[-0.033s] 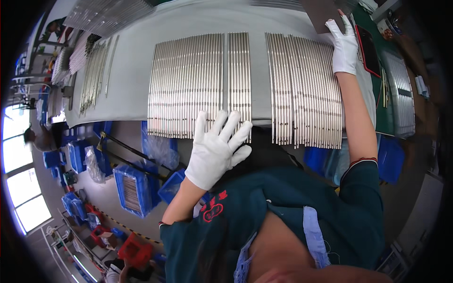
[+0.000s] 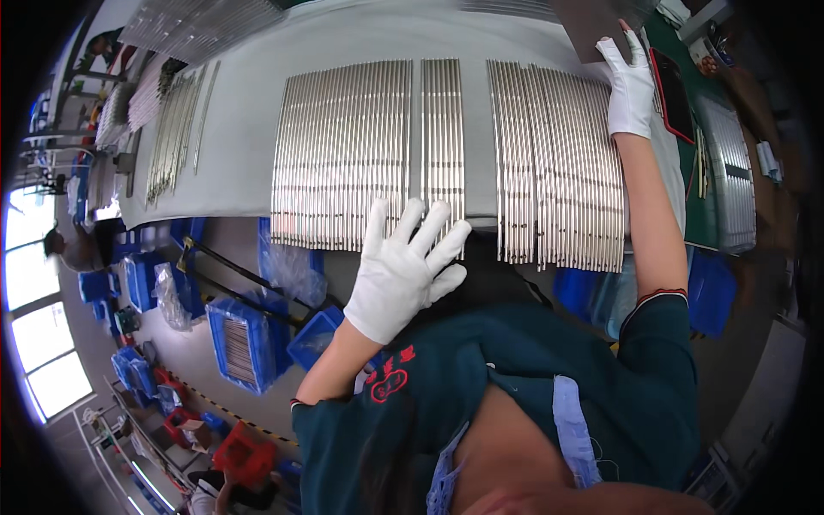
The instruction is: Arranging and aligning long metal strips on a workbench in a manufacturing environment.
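Observation:
Silvery metal rods lie side by side on the grey-white cloth, in a wide group, a narrow group and a group to the right. My left hand, in a white glove, lies with fingers spread over the near ends of the wide and narrow groups. Up at the right, my gloved right hand has its fingers stretched apart at the edge of a dark flat plate. Some of its fingertips are bare. Whether it presses on the plate I cannot tell.
A red-edged phone lies on a green surface beside a clear plastic tray. More thin rods lie at the left. Ribbed clear sheets are at the far left. Blue crates stand below the table.
My left hand has shifted slightly to the right, and the narrow group of rods has moved a little right with it. My right hand stays nearly where it was.

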A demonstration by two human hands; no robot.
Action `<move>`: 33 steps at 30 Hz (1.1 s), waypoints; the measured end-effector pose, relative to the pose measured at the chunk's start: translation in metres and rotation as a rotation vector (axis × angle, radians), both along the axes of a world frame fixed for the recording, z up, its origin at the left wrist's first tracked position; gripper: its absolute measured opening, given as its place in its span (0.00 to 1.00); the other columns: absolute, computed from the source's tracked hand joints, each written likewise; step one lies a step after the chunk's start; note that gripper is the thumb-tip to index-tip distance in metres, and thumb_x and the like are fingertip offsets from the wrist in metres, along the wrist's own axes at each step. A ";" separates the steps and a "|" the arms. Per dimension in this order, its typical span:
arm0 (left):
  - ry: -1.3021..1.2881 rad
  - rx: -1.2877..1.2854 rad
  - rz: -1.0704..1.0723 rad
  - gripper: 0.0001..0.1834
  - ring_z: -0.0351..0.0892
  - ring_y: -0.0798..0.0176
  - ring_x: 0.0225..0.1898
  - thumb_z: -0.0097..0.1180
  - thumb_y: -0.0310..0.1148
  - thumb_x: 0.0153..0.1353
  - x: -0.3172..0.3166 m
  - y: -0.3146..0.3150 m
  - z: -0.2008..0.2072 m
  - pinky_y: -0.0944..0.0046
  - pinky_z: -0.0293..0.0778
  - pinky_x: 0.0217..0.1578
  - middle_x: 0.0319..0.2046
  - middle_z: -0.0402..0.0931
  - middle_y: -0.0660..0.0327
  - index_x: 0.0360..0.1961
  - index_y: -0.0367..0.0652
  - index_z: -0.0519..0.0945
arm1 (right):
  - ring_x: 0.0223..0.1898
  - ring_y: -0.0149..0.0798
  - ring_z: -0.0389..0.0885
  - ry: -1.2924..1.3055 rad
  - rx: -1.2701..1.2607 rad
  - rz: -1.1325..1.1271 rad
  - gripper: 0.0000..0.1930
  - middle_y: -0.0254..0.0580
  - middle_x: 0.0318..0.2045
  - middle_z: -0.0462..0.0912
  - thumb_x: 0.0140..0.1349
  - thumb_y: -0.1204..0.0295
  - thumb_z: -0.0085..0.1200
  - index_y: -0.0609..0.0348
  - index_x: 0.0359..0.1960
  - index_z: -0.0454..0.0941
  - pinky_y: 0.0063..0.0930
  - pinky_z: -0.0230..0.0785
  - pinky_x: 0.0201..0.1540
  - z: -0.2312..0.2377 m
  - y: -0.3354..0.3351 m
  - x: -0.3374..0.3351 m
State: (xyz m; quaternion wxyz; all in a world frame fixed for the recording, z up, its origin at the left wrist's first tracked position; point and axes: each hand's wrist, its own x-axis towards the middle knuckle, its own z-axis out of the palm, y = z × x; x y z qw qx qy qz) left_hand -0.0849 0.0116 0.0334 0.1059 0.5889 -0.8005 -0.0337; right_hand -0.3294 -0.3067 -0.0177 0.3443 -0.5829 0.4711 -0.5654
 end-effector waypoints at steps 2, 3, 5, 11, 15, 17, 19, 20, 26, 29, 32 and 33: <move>0.055 -0.005 -0.076 0.30 0.73 0.50 0.58 0.68 0.47 0.55 -0.009 -0.007 0.000 0.39 0.63 0.63 0.55 0.73 0.56 0.58 0.49 0.76 | 0.57 0.32 0.80 -0.051 0.012 0.019 0.28 0.42 0.58 0.82 0.68 0.64 0.64 0.54 0.69 0.74 0.26 0.72 0.61 0.002 0.001 0.001; 0.103 -0.013 -0.117 0.30 0.72 0.50 0.58 0.68 0.47 0.55 -0.014 -0.009 -0.004 0.40 0.64 0.63 0.55 0.73 0.56 0.58 0.49 0.76 | 0.58 0.32 0.79 -0.085 0.011 0.019 0.28 0.42 0.59 0.81 0.68 0.64 0.64 0.55 0.69 0.73 0.26 0.72 0.62 0.002 0.000 0.001; 0.169 -0.044 -0.175 0.31 0.73 0.51 0.57 0.67 0.48 0.55 -0.016 -0.012 -0.006 0.42 0.65 0.62 0.55 0.73 0.56 0.58 0.48 0.75 | 0.56 0.31 0.80 -0.138 0.029 0.038 0.28 0.40 0.57 0.82 0.67 0.65 0.65 0.55 0.67 0.75 0.25 0.71 0.62 0.011 0.011 0.010; -0.012 -0.121 0.112 0.39 0.73 0.45 0.55 0.68 0.58 0.51 0.036 0.005 -0.003 0.36 0.65 0.60 0.54 0.74 0.51 0.58 0.42 0.76 | 0.56 0.29 0.81 -0.114 0.013 0.010 0.27 0.39 0.57 0.82 0.67 0.67 0.66 0.56 0.67 0.75 0.25 0.70 0.63 0.012 0.014 0.010; -0.060 -0.059 0.188 0.40 0.73 0.44 0.55 0.69 0.57 0.50 0.047 0.016 -0.004 0.35 0.63 0.61 0.55 0.74 0.50 0.57 0.42 0.77 | 0.57 0.30 0.79 -0.123 0.034 0.039 0.28 0.39 0.59 0.81 0.68 0.66 0.65 0.57 0.68 0.74 0.25 0.70 0.63 0.013 0.016 0.012; -0.039 -0.082 0.191 0.40 0.73 0.43 0.55 0.70 0.56 0.49 0.044 0.016 -0.008 0.35 0.62 0.61 0.55 0.75 0.50 0.58 0.42 0.77 | 0.58 0.30 0.79 -0.099 0.055 0.023 0.28 0.40 0.60 0.80 0.68 0.66 0.65 0.57 0.68 0.74 0.25 0.70 0.63 0.017 0.018 0.014; -0.059 -0.115 0.187 0.39 0.73 0.44 0.55 0.71 0.55 0.49 0.042 0.015 -0.010 0.35 0.63 0.60 0.55 0.74 0.50 0.57 0.43 0.77 | 0.57 0.29 0.80 -0.112 0.052 0.027 0.28 0.40 0.59 0.81 0.68 0.67 0.65 0.56 0.68 0.74 0.24 0.70 0.62 0.015 0.017 0.013; -0.055 -0.117 0.184 0.39 0.73 0.44 0.55 0.71 0.55 0.49 0.040 0.014 -0.011 0.35 0.63 0.60 0.55 0.74 0.50 0.57 0.43 0.77 | 0.56 0.29 0.80 -0.134 0.074 0.031 0.27 0.39 0.58 0.81 0.68 0.67 0.65 0.56 0.68 0.74 0.24 0.71 0.61 0.016 0.017 0.014; 0.014 -0.016 0.091 0.37 0.74 0.48 0.57 0.70 0.53 0.51 0.022 0.003 -0.006 0.34 0.64 0.61 0.56 0.73 0.52 0.60 0.48 0.75 | 0.52 0.28 0.83 -0.126 0.058 0.033 0.27 0.39 0.54 0.84 0.68 0.69 0.65 0.56 0.68 0.74 0.23 0.73 0.59 0.017 0.018 0.013; 0.048 -0.027 0.017 0.35 0.72 0.54 0.57 0.67 0.53 0.54 0.008 -0.001 -0.009 0.38 0.61 0.64 0.55 0.72 0.57 0.60 0.49 0.75 | 0.52 0.28 0.83 -0.103 0.044 0.028 0.27 0.39 0.53 0.84 0.67 0.70 0.65 0.57 0.67 0.74 0.23 0.74 0.58 0.018 0.020 0.015; 0.060 -0.006 -0.039 0.34 0.72 0.57 0.57 0.66 0.53 0.55 -0.003 -0.004 -0.009 0.38 0.60 0.66 0.55 0.72 0.59 0.60 0.49 0.75 | 0.52 0.28 0.82 -0.119 0.051 0.032 0.27 0.40 0.53 0.84 0.67 0.71 0.66 0.57 0.67 0.74 0.22 0.74 0.57 0.019 0.020 0.015; 0.063 -0.009 -0.044 0.34 0.72 0.57 0.57 0.66 0.53 0.55 -0.004 -0.005 -0.010 0.38 0.60 0.66 0.55 0.72 0.59 0.60 0.49 0.75 | 0.52 0.28 0.82 -0.156 0.057 0.043 0.27 0.40 0.53 0.84 0.67 0.71 0.66 0.57 0.68 0.74 0.22 0.74 0.57 0.018 0.018 0.014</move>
